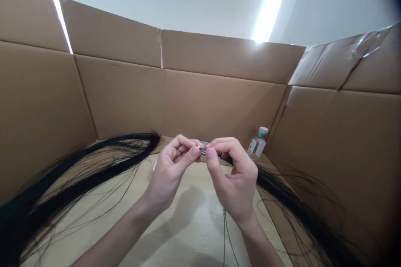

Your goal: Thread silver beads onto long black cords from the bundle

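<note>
My left hand [171, 171] and my right hand [233, 179] are raised together over the middle of the table, fingers pinched. Between the fingertips sits a small dark patterned piece [205, 147], held from both sides. A long bundle of black hair strands [94, 167] sweeps from the lower left up toward the hands. Another bundle of black hair [291, 200] runs from behind my right hand down to the lower right. A few thin strands [224, 233] hang below my right wrist.
Cardboard walls [219, 104] enclose the light wooden tabletop [194, 225] on three sides. A small clear bottle with a white cap [257, 144] stands in the back right corner. Loose hairs spread across the right cardboard panel.
</note>
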### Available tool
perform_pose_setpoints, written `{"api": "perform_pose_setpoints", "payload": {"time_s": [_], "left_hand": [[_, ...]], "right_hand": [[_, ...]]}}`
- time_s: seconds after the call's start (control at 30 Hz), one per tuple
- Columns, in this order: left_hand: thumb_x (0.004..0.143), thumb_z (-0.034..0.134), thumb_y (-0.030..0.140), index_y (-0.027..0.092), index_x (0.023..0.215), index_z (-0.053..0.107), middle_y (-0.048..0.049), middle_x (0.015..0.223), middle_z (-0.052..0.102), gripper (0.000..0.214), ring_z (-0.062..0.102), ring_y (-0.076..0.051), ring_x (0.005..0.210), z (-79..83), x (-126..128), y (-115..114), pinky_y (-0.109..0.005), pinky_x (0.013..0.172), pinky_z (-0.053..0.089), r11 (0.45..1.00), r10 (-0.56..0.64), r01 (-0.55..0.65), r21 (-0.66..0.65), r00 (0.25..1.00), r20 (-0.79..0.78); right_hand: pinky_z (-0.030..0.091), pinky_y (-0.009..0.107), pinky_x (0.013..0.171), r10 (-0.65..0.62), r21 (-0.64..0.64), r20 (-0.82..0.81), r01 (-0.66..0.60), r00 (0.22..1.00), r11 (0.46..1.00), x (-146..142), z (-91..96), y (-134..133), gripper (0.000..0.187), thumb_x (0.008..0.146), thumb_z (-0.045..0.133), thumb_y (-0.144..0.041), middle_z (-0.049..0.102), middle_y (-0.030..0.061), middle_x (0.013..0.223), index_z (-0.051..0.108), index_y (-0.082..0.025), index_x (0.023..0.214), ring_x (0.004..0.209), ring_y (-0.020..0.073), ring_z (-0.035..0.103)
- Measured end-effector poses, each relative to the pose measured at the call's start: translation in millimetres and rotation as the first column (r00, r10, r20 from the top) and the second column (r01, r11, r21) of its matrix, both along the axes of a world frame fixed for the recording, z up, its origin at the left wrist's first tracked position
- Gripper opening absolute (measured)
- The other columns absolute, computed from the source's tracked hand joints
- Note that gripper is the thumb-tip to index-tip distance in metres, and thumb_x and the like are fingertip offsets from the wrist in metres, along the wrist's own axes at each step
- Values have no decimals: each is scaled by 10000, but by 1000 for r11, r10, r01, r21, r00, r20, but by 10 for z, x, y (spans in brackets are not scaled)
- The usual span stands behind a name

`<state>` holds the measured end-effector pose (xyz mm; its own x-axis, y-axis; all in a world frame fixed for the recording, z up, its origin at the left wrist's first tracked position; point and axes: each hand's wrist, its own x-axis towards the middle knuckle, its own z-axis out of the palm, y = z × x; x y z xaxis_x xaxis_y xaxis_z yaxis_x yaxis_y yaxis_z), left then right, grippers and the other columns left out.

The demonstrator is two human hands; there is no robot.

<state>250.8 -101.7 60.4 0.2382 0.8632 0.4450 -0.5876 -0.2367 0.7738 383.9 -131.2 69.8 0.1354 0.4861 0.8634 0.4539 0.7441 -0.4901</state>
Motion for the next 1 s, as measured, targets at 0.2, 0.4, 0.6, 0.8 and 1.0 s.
{"api": "perform_pose_setpoints", "payload": {"time_s": [0.2, 0.4, 0.6, 0.8, 1.0], "left_hand": [[910, 772, 252, 183, 831, 632, -1, 937, 697, 175, 644, -102, 876, 12, 10, -4, -182, 780, 530, 1000, 4, -4, 7, 1000, -12], [909, 775, 270, 187, 835, 629, 8, 942, 700, 184, 656, -98, 885, -11, 4, 2, -177, 783, 534, 1000, 22, -22, 20, 999, -27], [911, 771, 255, 194, 839, 637, 16, 954, 716, 164, 678, -94, 899, -31, 4, 37, -173, 804, 541, 998, 51, -49, 48, 998, -33], [896, 785, 226, 207, 855, 642, 19, 936, 754, 151, 711, -97, 865, -3, -81, 61, -164, 737, 554, 977, 152, -131, 166, 981, -123], [866, 816, 214, 222, 948, 593, 5, 889, 795, 237, 751, -136, 848, 60, -160, 74, -210, 739, 578, 962, 201, -160, 222, 964, -176]], "right_hand": [[442, 331, 749, -4, 5, 3, 4, 1000, 1000, -5, 0, -9, 137, 945, 644, -148, 670, -2, 886, 632, -220, 829, 846, 162, 612], [445, 324, 746, -10, 26, 5, 10, 1000, 1000, -2, -1, 3, 138, 942, 647, -137, 670, -8, 882, 634, -211, 826, 841, 150, 611], [450, 316, 752, -33, 38, 41, 31, 999, 999, 7, 13, 13, 139, 924, 656, -121, 677, -15, 875, 628, -200, 812, 836, 139, 608], [449, 308, 739, -7, 7, 57, 7, 998, 1000, 30, 33, 8, 146, 923, 657, -126, 678, -23, 862, 619, -201, 803, 824, 132, 602], [450, 318, 726, 58, -52, 102, -53, 993, 997, 88, 62, -5, 141, 930, 650, -134, 694, -21, 870, 637, -202, 807, 816, 136, 611]]}}
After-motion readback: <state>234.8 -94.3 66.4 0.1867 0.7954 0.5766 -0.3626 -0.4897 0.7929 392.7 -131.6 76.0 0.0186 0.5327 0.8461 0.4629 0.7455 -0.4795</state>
